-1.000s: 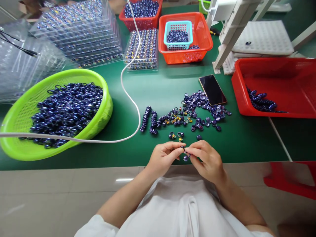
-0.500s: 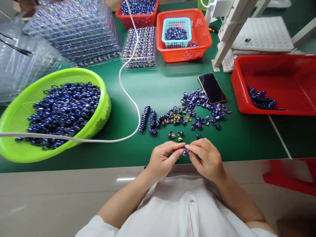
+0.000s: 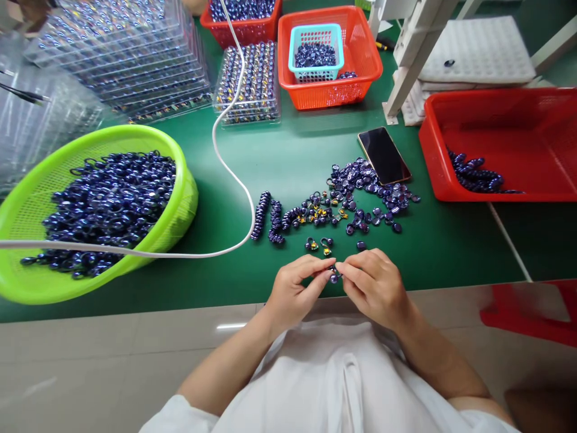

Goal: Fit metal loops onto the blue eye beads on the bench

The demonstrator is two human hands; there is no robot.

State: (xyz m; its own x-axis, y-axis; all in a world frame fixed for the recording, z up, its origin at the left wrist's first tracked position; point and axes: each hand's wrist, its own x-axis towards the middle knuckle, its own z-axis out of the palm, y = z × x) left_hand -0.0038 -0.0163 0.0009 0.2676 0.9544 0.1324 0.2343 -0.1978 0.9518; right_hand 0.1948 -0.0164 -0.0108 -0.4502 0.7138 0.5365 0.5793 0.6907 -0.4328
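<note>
Close to the table's front edge, my left hand (image 3: 297,287) and my right hand (image 3: 376,288) meet fingertip to fingertip. Pinched between them is a small shiny dark-blue beaded piece (image 3: 334,278), partly covered by the fingers. Just beyond the hands lie two open dark hooks with a ball end and a gold-coloured part, the left hook (image 3: 311,245) and the right hook (image 3: 327,246). A single dark oval piece (image 3: 361,245) rests above my right hand. Farther back are a mixed pile of dark and gold pieces (image 3: 319,210) and a scatter of flat dark oval pieces (image 3: 356,174).
A green basket (image 3: 189,198) of dark pieces stands left, crossed by a white cable (image 3: 246,198). Behind are stacked clear trays (image 3: 193,72), an orange basket (image 3: 360,60) and a white metal post (image 3: 417,54). A phone (image 3: 384,155) and a red bin (image 3: 496,195) are at right.
The view has shifted slightly, so the table's things sit a little farther left and higher. Both hands keep nearly the same pinch on the small piece.
</note>
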